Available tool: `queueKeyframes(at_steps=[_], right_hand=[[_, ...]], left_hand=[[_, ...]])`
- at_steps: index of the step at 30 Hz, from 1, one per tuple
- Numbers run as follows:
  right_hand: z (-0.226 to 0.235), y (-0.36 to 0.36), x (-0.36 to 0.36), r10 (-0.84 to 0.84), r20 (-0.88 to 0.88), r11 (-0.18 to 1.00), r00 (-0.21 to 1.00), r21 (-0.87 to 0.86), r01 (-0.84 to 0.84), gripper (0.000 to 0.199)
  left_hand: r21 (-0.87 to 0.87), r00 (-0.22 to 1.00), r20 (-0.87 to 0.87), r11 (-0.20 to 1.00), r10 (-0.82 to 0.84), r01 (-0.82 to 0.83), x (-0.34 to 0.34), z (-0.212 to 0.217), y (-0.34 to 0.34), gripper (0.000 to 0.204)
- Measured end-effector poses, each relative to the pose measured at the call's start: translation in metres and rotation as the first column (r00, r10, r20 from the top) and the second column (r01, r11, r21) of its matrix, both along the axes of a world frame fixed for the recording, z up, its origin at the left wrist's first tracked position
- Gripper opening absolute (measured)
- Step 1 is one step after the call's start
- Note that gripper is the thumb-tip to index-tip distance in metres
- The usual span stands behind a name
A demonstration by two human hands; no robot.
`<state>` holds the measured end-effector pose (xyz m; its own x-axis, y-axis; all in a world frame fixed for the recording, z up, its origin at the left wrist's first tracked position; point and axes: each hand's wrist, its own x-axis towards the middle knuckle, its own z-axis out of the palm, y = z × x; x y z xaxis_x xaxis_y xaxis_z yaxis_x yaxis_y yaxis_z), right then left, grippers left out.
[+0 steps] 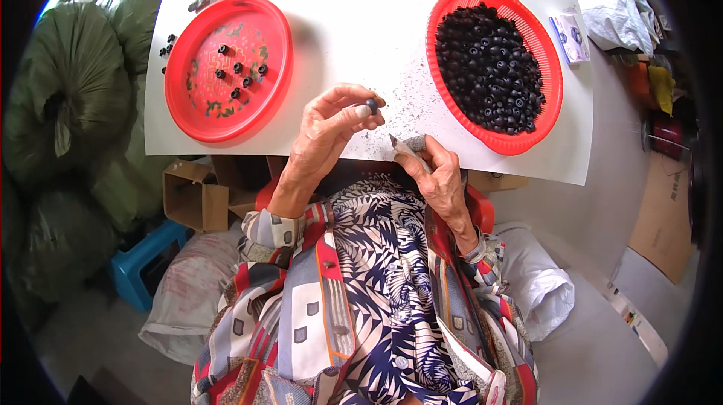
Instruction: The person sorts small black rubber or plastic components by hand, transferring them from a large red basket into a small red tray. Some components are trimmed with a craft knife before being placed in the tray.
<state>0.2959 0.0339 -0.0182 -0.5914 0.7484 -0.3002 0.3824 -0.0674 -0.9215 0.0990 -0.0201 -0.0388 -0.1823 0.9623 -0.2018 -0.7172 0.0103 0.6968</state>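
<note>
My left hand (320,134) is closed in a pinch on a small black round part (371,106) above the white table's near edge. In my right hand (438,179) is a small knife (405,150) with a pale wrapped handle, its dark tip pointing toward the left hand. The tip is apart from the black part. A grey wrap covers one right finger. To the right, a red basket (559,89) is heaped with small black parts (489,66). On the left, a round red tray (181,96) holds several black ring-like parts (237,68).
Dark crumbs (399,104) are scattered over the white table (354,13). A few black pieces (167,49) lie left of the tray. A small purple-and-white packet (570,38) sits right of the basket. Green sacks (71,81), a blue stool (139,273) and a cardboard box (197,198) stand below left.
</note>
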Motion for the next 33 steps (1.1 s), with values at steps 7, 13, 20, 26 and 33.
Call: queueKeyframes(at_steps=[7, 13, 20, 26, 33], right_hand=[[-0.013, 0.002, 0.001, -0.033, -0.091, 0.997, 0.995, 0.064, 0.039, 0.042], [0.005, 0.009, -0.003, -0.007, -0.075, 0.991, 0.997, 0.129, 0.017, 0.042], [0.025, 0.006, -0.012, -0.010, -0.104, 0.994, 0.994, 0.109, 0.021, 0.039], [0.028, 0.007, -0.011, 0.001, -0.084, 0.991, 0.996, 0.136, 0.010, 0.038], [0.024, 0.008, -0.012, -0.008, -0.077, 0.980, 0.997, 0.198, 0.023, 0.036]], left_hand=[[-0.022, 0.986, -0.166, 0.999, 0.029, -0.033, 0.005, 0.003, -0.004, 0.019], [0.030, 0.969, -0.235, 0.997, 0.076, -0.071, 0.005, 0.001, -0.005, 0.017], [0.013, 0.977, -0.204, 0.998, 0.057, -0.056, 0.010, 0.006, -0.007, 0.020], [0.000, 0.994, -0.103, 0.999, 0.043, -0.044, 0.012, 0.000, -0.008, 0.020], [-0.005, 0.996, -0.035, 0.997, 0.082, -0.082, 0.015, -0.006, -0.009, 0.020]])
